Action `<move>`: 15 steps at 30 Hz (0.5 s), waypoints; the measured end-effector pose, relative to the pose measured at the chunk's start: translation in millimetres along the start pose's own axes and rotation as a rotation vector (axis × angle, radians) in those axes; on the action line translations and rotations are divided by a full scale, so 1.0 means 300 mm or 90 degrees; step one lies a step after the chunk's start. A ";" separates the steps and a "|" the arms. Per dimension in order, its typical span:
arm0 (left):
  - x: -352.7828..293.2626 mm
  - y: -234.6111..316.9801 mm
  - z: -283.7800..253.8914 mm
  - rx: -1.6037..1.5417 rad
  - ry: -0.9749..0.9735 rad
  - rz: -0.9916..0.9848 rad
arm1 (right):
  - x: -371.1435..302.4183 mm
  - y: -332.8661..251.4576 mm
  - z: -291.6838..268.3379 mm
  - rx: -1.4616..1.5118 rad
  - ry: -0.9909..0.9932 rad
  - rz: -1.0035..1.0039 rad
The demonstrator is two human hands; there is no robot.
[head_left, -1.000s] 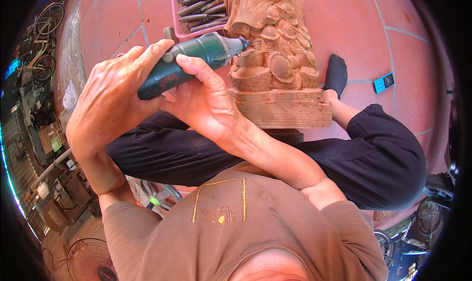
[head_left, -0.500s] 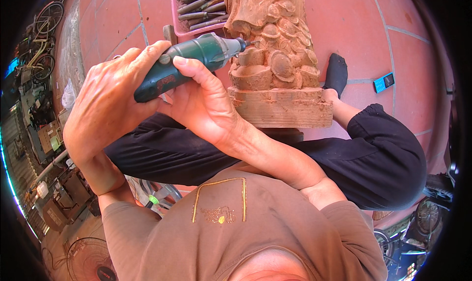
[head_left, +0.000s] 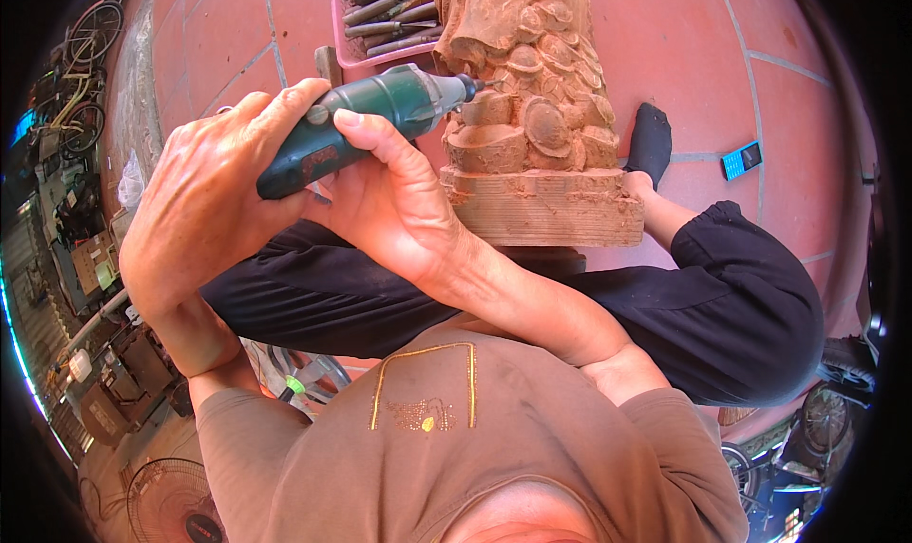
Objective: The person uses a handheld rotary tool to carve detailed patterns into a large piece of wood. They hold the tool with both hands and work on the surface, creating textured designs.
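Both my hands are closed around a dark green rotary tool with a grey nose and black collar. My left hand wraps its rear end, fingers over the top. From below, my right hand supports the body, its thumb lying along the casing. The thin bit points right at a brown wood carving with rounded, coin-like and bowl-like relief above a flat base block. Its tip is at the carving's left side; whether it touches the wood is too small to tell.
A pink basket of wooden-handled carving tools stands left of the carving. My foot in a black sock and a blue keypad phone are on the red tiles to the right. A fan stands at lower left.
My hands and the rear of the rotary tool have shifted very slightly to the left. The grip is the same, and the carving stays in place.
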State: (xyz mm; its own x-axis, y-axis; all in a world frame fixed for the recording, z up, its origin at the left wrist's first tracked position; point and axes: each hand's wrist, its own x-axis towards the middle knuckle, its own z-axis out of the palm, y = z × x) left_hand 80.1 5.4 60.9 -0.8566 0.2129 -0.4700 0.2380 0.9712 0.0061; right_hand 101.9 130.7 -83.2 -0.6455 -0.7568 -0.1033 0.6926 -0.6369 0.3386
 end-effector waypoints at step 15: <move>0.009 0.000 0.005 0.002 0.032 0.029 | 0.008 -0.006 -0.014 0.006 -0.011 -0.002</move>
State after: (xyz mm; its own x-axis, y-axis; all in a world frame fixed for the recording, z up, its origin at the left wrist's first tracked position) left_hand 78.4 5.8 58.4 -0.8669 0.2625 -0.4238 0.2791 0.9600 0.0237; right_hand 100.3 129.4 -88.0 -0.6532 -0.7520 -0.0890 0.6874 -0.6381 0.3468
